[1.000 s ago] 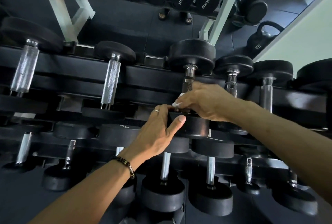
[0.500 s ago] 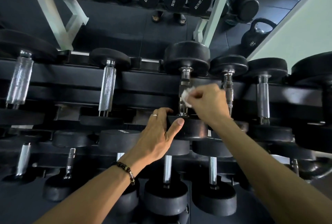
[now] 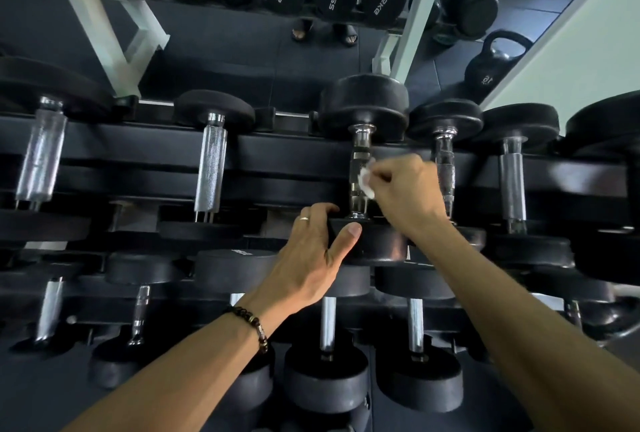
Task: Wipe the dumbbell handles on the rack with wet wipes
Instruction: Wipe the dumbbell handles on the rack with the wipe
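The right hand [image 3: 407,194] pinches a small crumpled white wet wipe [image 3: 366,182] between curled fingers and presses it on the shiny chrome knurled handle [image 3: 360,172] of a black rubber-headed dumbbell lying on the top row of the black metal rack [image 3: 277,154]. The left hand [image 3: 311,255] grips the near black round head [image 3: 374,241] of this dumbbell, thumb in front, to steady it. The step in hand seems to be wiping this handle. The next move probably needs the wipe to go along the whole handle, then to the neighbouring chrome handle [image 3: 445,168] just to the right.
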Tool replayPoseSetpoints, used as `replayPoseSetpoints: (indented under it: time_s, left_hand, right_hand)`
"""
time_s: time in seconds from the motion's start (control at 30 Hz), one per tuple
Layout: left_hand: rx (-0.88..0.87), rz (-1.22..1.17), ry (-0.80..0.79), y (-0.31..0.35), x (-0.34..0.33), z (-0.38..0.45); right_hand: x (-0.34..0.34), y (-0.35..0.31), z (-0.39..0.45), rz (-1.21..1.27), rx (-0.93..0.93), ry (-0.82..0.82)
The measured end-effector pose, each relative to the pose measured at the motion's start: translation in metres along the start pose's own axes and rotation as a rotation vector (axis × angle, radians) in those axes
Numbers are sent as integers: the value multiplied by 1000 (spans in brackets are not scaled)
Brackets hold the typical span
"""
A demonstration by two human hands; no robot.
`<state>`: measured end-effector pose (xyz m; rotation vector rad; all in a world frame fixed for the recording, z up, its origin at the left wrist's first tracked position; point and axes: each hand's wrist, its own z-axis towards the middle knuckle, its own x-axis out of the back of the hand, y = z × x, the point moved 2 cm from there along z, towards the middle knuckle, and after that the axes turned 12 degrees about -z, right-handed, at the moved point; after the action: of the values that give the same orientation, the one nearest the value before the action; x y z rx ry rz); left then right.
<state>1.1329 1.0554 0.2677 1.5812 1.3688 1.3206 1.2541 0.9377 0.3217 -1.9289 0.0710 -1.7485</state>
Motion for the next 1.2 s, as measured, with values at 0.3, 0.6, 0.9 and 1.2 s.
replayPoseSetpoints:
  time_s: [0.3,0.6,0.9,1.2]
  left_hand:
    - [1,18,-12,2,2,-1]
    - [3,31,0,5,2,-2]
    - [3,51,-21,5,3,0]
    - [3,52,-28,3,4,2]
  right_hand:
    - [-2,0,-9,-149,187,-31]
    - [2,2,-1,-36,-30,-227]
    - [-4,13,2,121,-138,-140]
    - [-15,12,29,659,-425,-161]
